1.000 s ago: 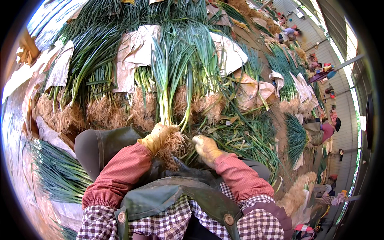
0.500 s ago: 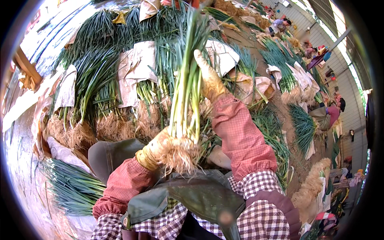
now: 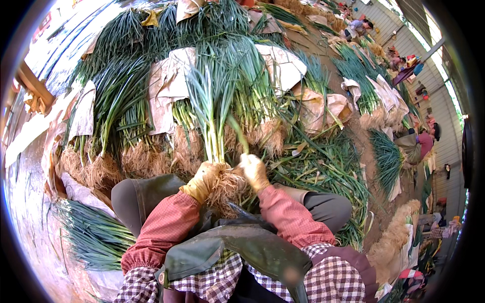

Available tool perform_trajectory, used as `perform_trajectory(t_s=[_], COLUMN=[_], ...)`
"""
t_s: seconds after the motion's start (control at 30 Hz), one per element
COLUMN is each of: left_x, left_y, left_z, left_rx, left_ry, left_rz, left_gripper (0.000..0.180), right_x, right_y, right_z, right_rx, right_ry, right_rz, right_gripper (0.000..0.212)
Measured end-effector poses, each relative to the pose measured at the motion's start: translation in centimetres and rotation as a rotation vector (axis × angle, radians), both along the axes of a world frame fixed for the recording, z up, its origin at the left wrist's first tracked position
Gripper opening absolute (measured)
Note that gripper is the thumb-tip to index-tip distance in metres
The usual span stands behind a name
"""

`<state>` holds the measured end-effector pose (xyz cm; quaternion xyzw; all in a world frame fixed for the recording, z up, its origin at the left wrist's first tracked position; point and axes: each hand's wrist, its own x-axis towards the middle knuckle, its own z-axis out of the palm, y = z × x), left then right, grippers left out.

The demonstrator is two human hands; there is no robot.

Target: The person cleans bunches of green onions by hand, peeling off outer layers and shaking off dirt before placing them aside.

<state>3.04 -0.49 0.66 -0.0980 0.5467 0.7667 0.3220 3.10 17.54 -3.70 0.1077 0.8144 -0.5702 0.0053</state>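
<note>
A bunch of green onions (image 3: pixel 214 139) stands upright in front of me, pale stalks below and long green leaves fanning up and away. My left hand (image 3: pixel 203 182), in a stained yellow glove, is closed around its base beside the shaggy tan roots (image 3: pixel 225 188). Just right of the roots is my gloved right hand (image 3: pixel 254 172), smeared by motion, its fingers drawn together. A blurred green onion leaf (image 3: pixel 237 134) runs up and left from this hand; where its far end joins is unclear.
Bundled green onions (image 3: pixel 113 108) lie in rows beyond, partly under pale sheets (image 3: pixel 174 86). Loose leaves (image 3: pixel 323 174) are heaped at the right. Another pile of green onions (image 3: pixel 93 235) lies left of my knee (image 3: pixel 144 199). Other people (image 3: pixel 424 141) work at the far right.
My right hand has come down from the upper leaves to beside the roots, a leaf now trailing from it. The bunch leans slightly left, its leaves spread wider; my left hand still grips the base.
</note>
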Motion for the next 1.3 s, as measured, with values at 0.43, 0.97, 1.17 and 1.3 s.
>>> perform_trajectory(t_s=[0.43,0.97,1.17,1.3], left_x=[-0.5,-1.5,-1.6,-1.6], left_y=[1.1,1.0,1.9,0.6], left_z=[-3.5,-1.9,-1.1,-2.2], left_rx=[-0.029,-0.050,0.168,0.223], left_ry=[-0.136,-0.174,-0.276,-0.243], left_rz=[0.003,0.339,0.224,0.161], left_gripper=[0.006,0.008,0.012,0.018], right_x=[-3.2,0.7,-2.0,1.3], right_y=[-1.8,-0.4,10.9,3.7], right_z=[-1.9,8.3,4.8,1.8], right_rx=[0.097,-0.658,-0.739,-0.332], right_ry=[-0.273,0.149,0.253,-0.368], right_rz=[0.165,0.150,-0.501,-0.096], right_gripper=[0.028,0.009,0.014,0.021])
